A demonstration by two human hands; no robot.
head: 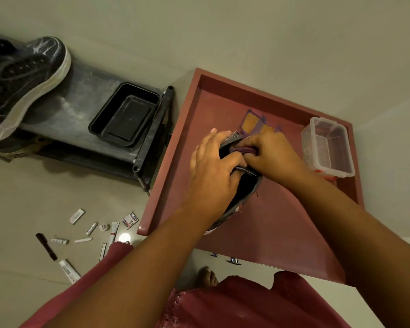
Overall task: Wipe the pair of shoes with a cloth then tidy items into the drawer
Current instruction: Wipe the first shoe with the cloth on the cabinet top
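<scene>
Over the open red drawer [166, 162], my left hand [213, 171] grips a dark shoe [244, 193] with a black inside and a grey rim. My right hand [271, 155] pinches a purple and orange cloth [253, 121] and presses it against the shoe's upper edge. The rest of the cloth trails onto the drawer floor behind my hands. A second black shoe [24, 72] with a white sole stands on the dark rack [81, 98] at the upper left, streaked with white marks.
A clear plastic box [328, 145] sits in the drawer's right side. A black tray [126, 114] lies on the rack. Several small tubes, sachets and a dark pen [46, 247] are scattered on the floor at the lower left. My foot [207, 276] shows below the drawer front.
</scene>
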